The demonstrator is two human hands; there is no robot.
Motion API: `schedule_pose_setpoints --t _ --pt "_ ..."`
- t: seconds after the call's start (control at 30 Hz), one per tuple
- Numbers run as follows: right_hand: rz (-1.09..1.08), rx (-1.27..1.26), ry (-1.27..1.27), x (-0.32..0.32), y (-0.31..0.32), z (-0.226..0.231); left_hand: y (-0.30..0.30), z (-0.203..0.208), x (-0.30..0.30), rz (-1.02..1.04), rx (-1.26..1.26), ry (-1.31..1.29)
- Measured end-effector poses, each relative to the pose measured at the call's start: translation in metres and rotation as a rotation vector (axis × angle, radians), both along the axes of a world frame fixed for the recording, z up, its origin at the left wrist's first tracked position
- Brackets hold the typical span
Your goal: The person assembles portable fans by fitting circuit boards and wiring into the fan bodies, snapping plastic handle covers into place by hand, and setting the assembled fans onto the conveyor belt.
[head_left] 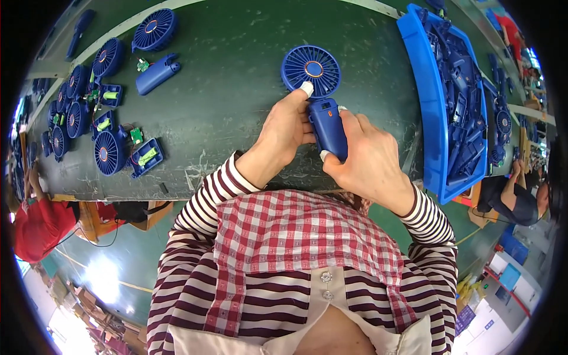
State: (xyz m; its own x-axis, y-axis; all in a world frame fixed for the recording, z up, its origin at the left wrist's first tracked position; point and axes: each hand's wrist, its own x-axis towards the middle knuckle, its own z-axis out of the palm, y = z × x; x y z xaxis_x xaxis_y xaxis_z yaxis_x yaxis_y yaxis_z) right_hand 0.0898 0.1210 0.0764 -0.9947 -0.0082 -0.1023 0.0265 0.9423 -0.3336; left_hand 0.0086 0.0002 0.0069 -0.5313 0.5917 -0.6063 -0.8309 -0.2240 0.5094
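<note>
A blue handheld fan is between my two hands over the dark green worktable. Its round grilled head point(312, 71) with an orange-ringed hub points away from me, and its handle point(329, 129) with a small orange button comes toward me. My left hand point(284, 125) grips it from the left, the white-covered thumb on the lower rim of the head and the fingers partly hidden behind the handle. My right hand point(368, 155) is closed round the handle from the right, with white covers on its thumb and a fingertip.
Several fan heads point(109, 152) with open handles, green cells and small circuit boards lie at the left. A separate blue handle shell point(157, 74) and a fan head point(155, 29) lie near them. At the right stands a blue bin point(421, 100) of blue plastic parts. Other people sit at both sides.
</note>
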Motion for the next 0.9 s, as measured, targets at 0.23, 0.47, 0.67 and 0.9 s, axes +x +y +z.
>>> schedule_pose_setpoints --t 0.23,0.47,0.67,0.9 --pt "0.022 -0.014 -0.007 -0.001 0.002 -0.005 0.000 0.001 0.001 -0.022 0.006 0.026" --pt "0.044 0.003 -0.010 -0.001 0.004 -0.009 0.003 0.000 0.001 -0.030 0.001 0.025" --pt "0.024 0.019 -0.042 -0.002 0.003 -0.011 0.006 -0.001 0.003 -0.046 -0.104 0.118" --pt "0.017 -0.030 0.088 0.001 0.007 -0.010 0.003 -0.009 0.002 -0.019 -0.096 0.117"
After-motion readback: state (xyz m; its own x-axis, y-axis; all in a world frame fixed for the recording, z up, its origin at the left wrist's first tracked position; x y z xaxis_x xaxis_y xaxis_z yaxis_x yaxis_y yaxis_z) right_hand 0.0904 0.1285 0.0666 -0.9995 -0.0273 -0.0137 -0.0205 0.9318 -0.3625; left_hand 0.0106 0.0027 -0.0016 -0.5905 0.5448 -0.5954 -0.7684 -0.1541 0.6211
